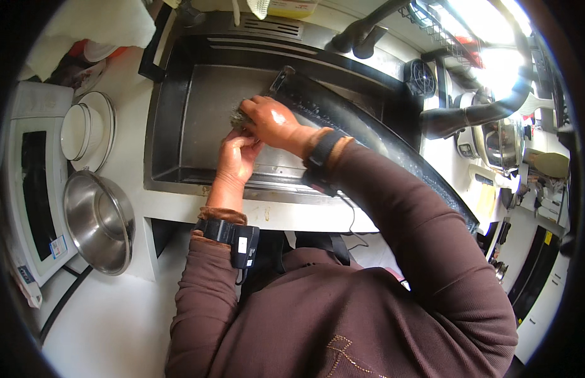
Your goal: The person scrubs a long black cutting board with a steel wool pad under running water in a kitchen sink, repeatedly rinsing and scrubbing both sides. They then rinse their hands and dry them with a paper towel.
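Observation:
Both my hands meet over the dark sink (207, 94). My right hand (268, 120) is wet and shiny, its fingers curled round a greyish, tangled metal scourer (237, 118). Just below, my left hand (237, 154) is closed, its fingertips pressed up against the scourer's lower side and the right hand. Fingers hide most of the scourer. A long black, glossy panel (380, 142) with water drops and a metal-edged end lies slantwise across the sink. It passes under my right forearm and out over the counter's front edge.
A black faucet (361, 38) rises behind the sink. On the left counter stand white bowls and plates (87, 129), a large steel bowl (100, 220) and a white microwave (37, 176). To the right are a black pipe-like arm (475, 116) and a glass-lidded pot (501, 142).

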`<state>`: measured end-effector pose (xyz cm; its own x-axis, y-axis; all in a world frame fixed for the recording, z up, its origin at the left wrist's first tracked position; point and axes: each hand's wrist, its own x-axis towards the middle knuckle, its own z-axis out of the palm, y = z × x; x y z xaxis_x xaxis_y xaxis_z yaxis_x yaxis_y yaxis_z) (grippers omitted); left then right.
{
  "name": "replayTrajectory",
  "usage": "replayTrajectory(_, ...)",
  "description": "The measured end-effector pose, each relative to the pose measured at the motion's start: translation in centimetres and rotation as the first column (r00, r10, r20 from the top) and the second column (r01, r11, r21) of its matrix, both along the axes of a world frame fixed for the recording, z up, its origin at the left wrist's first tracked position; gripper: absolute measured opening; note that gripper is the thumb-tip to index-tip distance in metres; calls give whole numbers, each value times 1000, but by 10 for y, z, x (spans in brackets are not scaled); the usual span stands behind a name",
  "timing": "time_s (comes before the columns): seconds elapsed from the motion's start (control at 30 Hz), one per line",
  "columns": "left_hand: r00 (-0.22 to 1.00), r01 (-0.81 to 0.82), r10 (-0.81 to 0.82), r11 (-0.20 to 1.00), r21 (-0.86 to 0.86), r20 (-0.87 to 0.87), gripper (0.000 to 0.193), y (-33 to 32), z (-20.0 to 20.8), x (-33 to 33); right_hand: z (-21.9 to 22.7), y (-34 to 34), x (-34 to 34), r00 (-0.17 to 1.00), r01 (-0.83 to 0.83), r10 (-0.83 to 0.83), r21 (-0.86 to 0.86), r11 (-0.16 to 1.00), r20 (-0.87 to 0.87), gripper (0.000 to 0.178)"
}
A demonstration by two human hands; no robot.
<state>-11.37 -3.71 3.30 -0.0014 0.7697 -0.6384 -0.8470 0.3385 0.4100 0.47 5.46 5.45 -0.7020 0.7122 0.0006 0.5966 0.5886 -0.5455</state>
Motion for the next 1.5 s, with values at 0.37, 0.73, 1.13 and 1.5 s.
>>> replayTrajectory(0.37,341,535,-627,742,-404,-700,70,33,-22,2,49,-92,249,493,124,175,-268,956,852,53)
replayTrajectory(0.73,-737,608,-109,325,-724,-667,71,95,-69,16,58,-105,289,540,314,115,-326,892,834,39)
replayTrajectory(1.13,-655,754,487,478,-451,-578,7,98,-123,-32,19,-105,228,563,236,-313,214,948,765,17)
replayTrajectory(1.5,-424,899,349,275,-341,-836,24,115,-17,-17,95,-82,297,833,474,-379,-166,865,404,15)
